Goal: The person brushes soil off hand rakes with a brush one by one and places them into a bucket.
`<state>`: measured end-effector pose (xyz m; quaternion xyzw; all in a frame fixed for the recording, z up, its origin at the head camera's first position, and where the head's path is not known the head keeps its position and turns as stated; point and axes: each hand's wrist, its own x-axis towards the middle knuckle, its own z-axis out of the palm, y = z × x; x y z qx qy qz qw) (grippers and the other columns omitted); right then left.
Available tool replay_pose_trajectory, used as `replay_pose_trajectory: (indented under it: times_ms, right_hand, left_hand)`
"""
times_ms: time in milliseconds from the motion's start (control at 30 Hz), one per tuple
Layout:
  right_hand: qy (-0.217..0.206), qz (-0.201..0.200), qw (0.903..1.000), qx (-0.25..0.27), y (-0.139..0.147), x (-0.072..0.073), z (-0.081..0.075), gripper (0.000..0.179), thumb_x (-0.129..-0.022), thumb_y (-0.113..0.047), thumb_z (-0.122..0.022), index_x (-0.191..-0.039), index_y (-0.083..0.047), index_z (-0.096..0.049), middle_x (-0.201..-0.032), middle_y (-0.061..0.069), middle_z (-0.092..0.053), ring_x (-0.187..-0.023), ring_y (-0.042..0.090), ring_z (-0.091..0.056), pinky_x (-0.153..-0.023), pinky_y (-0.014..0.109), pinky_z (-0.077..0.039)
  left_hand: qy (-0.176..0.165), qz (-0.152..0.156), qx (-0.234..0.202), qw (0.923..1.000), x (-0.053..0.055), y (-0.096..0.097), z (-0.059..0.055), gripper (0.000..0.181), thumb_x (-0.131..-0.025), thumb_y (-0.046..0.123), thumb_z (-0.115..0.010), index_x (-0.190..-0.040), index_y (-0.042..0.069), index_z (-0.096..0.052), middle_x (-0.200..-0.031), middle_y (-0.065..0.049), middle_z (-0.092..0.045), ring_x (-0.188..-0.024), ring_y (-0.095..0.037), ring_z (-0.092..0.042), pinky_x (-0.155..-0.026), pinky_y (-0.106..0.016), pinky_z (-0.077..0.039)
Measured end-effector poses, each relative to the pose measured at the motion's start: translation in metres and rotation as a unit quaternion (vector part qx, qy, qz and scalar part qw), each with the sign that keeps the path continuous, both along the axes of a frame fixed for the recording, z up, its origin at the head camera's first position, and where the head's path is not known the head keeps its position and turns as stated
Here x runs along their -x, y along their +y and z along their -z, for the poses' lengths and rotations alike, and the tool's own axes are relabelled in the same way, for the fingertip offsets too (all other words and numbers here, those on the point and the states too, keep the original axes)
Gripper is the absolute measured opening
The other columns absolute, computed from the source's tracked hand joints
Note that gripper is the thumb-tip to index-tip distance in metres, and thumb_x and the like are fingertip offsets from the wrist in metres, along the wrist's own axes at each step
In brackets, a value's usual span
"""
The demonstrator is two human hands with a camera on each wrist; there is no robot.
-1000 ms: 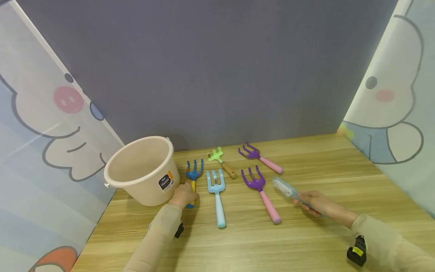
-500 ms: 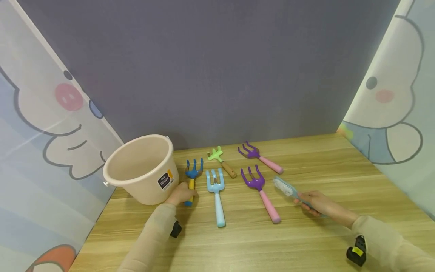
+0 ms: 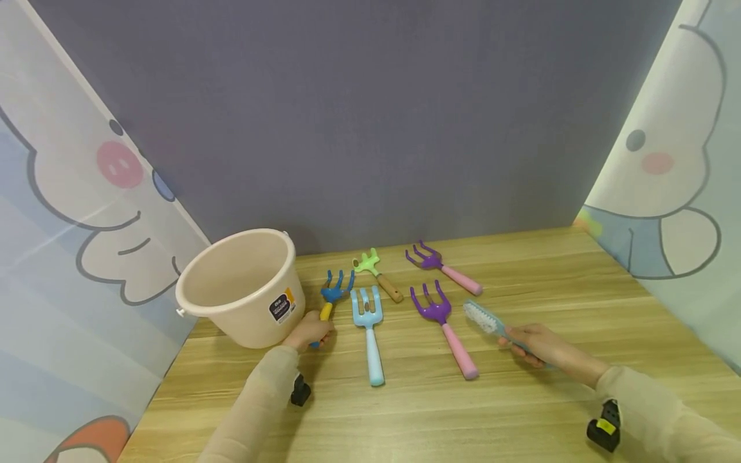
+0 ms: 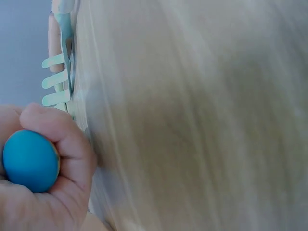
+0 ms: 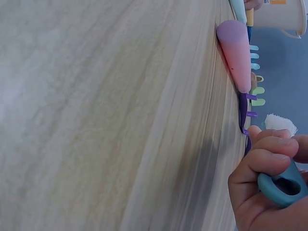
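In the head view my left hand point(image 3: 311, 329) grips the yellow handle of a blue-pronged hand rake point(image 3: 332, 294), just right of the bucket. The left wrist view shows its fingers curled round the handle, whose blue end cap point(image 4: 31, 161) faces the camera. On the right, my right hand point(image 3: 534, 344) holds a light blue brush point(image 3: 502, 331) by its handle, white bristles pointing left. A looped handle end point(image 5: 284, 187) pokes out of that fist in the right wrist view. Between the hands lies a light blue hand fork point(image 3: 371, 334).
A cream bucket point(image 3: 240, 289) stands at the left. Two purple rakes with pink handles, one nearer point(image 3: 451, 334) and one farther point(image 3: 446, 267), lie right of centre. A small green rake point(image 3: 379, 276) with a wooden handle lies behind the light blue fork. A grey wall point(image 3: 370, 128) rises behind.
My left hand has closed round the blue and yellow rake's handle, and the rake has tilted, its prongs swinging right. The right hand with the brush has barely moved.
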<state>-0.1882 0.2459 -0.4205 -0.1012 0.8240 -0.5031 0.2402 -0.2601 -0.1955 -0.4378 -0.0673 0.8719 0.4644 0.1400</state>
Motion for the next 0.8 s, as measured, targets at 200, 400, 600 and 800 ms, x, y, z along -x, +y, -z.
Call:
replay_pose_trajectory:
  times_ms: [200, 400, 600, 800]
  right_hand:
    - [0.006, 0.017, 0.9998, -0.008, -0.005, 0.001, -0.003, 0.049, -0.099, -0.031, -0.033, -0.114, 0.011, -0.053, -0.062, -0.004, -0.041, -0.046, 0.003, -0.033, -0.044, 0.016, -0.031]
    - [0.007, 0.027, 0.9995, -0.014, -0.008, 0.002, -0.006, 0.049, -0.099, -0.032, -0.034, -0.116, 0.010, -0.053, -0.065, -0.003, -0.041, -0.048, 0.004, -0.032, -0.045, 0.017, -0.031]
    - [0.015, 0.021, 0.9995, -0.018, -0.008, 0.003, -0.006, 0.049, -0.099, -0.030, -0.032, -0.116, 0.013, -0.051, -0.064, -0.003, -0.039, -0.047, 0.004, -0.031, -0.044, 0.016, -0.030]
    - [0.034, 0.010, 0.9992, -0.018, -0.013, 0.004, -0.010, 0.052, -0.100, -0.030, -0.030, -0.118, 0.015, -0.048, -0.062, -0.004, -0.036, -0.045, 0.003, -0.028, -0.043, 0.015, -0.026]
  left_hand:
    - [0.014, -0.001, -0.008, 0.9999, 0.002, -0.003, 0.004, 0.006, -0.082, 0.005, -0.049, -0.076, 0.004, -0.050, -0.052, 0.000, -0.044, -0.043, -0.009, -0.041, -0.041, -0.018, -0.034]
    - [0.037, -0.007, -0.014, 0.9992, 0.002, -0.002, 0.000, 0.009, -0.085, 0.007, -0.045, -0.080, 0.001, -0.050, -0.051, 0.000, -0.044, -0.041, -0.010, -0.041, -0.040, -0.020, -0.034]
    - [0.083, 0.004, 0.038, 0.9959, 0.000, -0.001, -0.013, 0.015, -0.085, 0.009, -0.047, -0.094, -0.003, -0.049, -0.060, -0.004, -0.047, -0.044, -0.013, -0.043, -0.042, -0.023, -0.036]
    - [0.129, 0.021, 0.119, 0.9842, -0.008, 0.000, -0.027, 0.022, -0.087, 0.012, -0.050, -0.101, -0.005, -0.050, -0.071, -0.007, -0.046, -0.055, -0.016, -0.044, -0.048, -0.025, -0.038]
